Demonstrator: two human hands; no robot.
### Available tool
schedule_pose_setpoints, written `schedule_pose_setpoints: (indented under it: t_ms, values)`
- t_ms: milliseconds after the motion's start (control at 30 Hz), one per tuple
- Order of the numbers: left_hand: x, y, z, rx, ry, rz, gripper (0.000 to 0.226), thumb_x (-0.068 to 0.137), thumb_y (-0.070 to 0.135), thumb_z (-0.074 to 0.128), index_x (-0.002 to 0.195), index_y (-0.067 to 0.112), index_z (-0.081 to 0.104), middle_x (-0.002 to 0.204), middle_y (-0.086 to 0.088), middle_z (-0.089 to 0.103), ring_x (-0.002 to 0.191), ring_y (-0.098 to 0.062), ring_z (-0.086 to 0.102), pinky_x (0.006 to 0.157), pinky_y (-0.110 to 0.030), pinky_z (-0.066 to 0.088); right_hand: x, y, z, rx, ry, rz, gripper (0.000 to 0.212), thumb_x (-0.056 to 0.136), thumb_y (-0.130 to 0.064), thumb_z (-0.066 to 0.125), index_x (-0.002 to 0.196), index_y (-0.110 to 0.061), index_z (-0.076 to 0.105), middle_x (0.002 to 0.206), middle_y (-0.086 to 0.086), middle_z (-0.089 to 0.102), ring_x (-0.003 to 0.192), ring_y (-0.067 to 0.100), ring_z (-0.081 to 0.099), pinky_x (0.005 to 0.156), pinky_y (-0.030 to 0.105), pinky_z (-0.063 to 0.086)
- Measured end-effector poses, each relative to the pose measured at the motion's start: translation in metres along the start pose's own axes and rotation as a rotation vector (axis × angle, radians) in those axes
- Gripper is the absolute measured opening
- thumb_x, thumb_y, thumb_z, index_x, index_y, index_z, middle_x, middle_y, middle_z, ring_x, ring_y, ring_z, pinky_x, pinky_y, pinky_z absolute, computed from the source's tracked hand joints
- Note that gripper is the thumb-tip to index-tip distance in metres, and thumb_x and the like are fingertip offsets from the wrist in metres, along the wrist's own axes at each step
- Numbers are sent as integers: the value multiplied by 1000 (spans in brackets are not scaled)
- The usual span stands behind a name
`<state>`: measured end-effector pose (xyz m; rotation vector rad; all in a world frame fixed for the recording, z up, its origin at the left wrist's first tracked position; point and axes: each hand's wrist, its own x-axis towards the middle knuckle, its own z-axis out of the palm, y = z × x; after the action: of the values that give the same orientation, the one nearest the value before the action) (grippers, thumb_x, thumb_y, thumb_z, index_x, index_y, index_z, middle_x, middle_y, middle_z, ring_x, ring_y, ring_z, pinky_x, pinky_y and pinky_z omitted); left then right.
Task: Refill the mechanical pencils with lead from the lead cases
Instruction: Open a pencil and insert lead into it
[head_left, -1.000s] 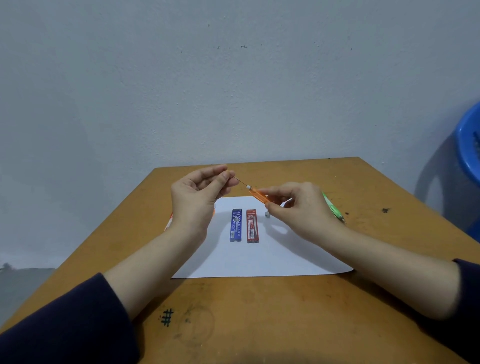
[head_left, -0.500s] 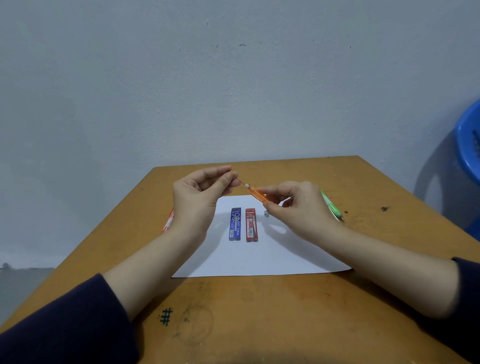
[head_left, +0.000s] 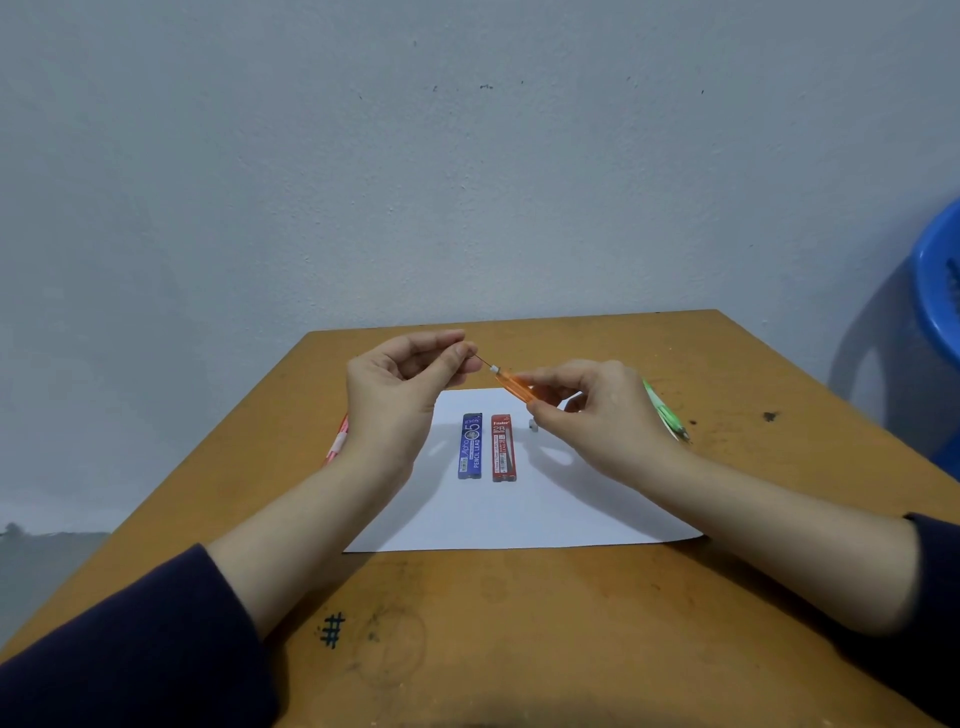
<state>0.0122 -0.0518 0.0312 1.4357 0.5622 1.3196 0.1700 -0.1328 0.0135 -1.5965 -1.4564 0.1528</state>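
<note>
1. Against the frame a second ago, I see the left hand (head_left: 400, 395) closer to the orange pencil (head_left: 514, 385), and the bare stretch of lead (head_left: 484, 362) between them is shorter
2. The left hand pinches the thin lead between thumb and forefinger, raised above the counter (head_left: 519, 623)
3. The right hand (head_left: 602, 415) has its fingers curled round the orange pencil's barrel; the pencil's pale end tilts up and left, and the lead meets it
4. Below the hands, the blue lead case (head_left: 470, 446) and red lead case (head_left: 503, 448) lie flat side by side on a white sheet (head_left: 519, 514)
5. A small white piece (head_left: 532, 424) sits on the sheet just right of the red case
6. A green pencil (head_left: 665, 413) lies on the counter behind the right hand, and a pink-and-white pencil (head_left: 337, 441) shows partly behind the left wrist
</note>
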Motion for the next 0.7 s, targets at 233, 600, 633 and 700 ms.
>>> schedule_pose_setpoints:
  t_ms: [233, 600, 633, 700]
  values:
    - [2, -2, -1, -94, -20, -60, 11, 82, -3, 66, 89, 4, 69, 79, -9, 74, 75, -20, 71, 81, -30, 57, -1, -2, 0, 22, 14, -8, 26, 85, -16, 65, 104, -32, 72, 75, -19, 64, 69, -3, 56, 58, 14, 43]
    - [-1, -4, -2, 52, -71, 0, 12, 80, 4, 72, 87, 14, 74, 80, -7, 75, 84, -21, 72, 87, -37, 55, -3, -5, 0, 47, 8, -34, 26, 86, -15, 64, 107, -28, 72, 74, -18, 63, 69, -4, 56, 59, 12, 41]
    - [-1, -5, -2, 59, -71, 0, 13, 80, 5, 72, 87, 15, 75, 80, -6, 75, 86, -22, 72, 86, -36, 55, -3, -6, 0, 48, 9, -35, 26, 86, -16, 64, 107, -29, 72, 75, -18, 63, 71, -2, 57, 59, 12, 42]
    - [-1, -5, -1, 61, -73, -6, 14, 81, 6, 71, 89, 16, 75, 81, -5, 75, 87, -19, 72, 82, -30, 55, -4, -6, 0, 55, 14, -42, 26, 86, -16, 64, 106, -30, 72, 74, -18, 64, 72, 0, 59, 61, 17, 46]
